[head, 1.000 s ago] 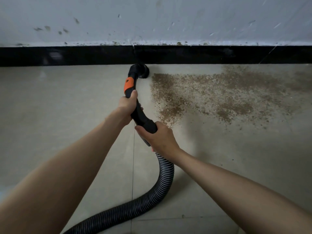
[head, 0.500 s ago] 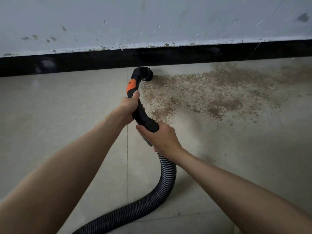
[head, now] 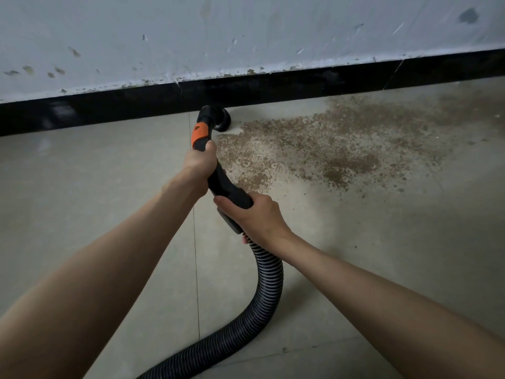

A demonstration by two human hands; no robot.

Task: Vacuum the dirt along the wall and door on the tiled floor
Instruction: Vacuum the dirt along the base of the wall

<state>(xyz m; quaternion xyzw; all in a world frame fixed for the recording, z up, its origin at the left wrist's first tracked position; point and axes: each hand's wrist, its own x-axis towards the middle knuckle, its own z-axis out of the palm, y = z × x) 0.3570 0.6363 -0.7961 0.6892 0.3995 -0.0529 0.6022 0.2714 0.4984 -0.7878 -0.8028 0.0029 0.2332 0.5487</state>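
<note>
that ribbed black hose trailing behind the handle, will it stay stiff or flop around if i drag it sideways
The ribbed hose probably flops: it already curves loosely across the tiled floor. It likely trails behind the handle and slides readily, since the tiles look smooth. The right hand, gripping the handle where it joins, may feel it tug back.

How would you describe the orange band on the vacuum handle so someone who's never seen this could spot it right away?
Find the glossy black skirting strip under the pale scuffed wall. The black round vacuum nozzle sits against its base, at the edge of the brown dirt patch. Just behind the nozzle, above the left hand, the orange plastic band wraps the black curved handle, the only bright colour here.
</note>
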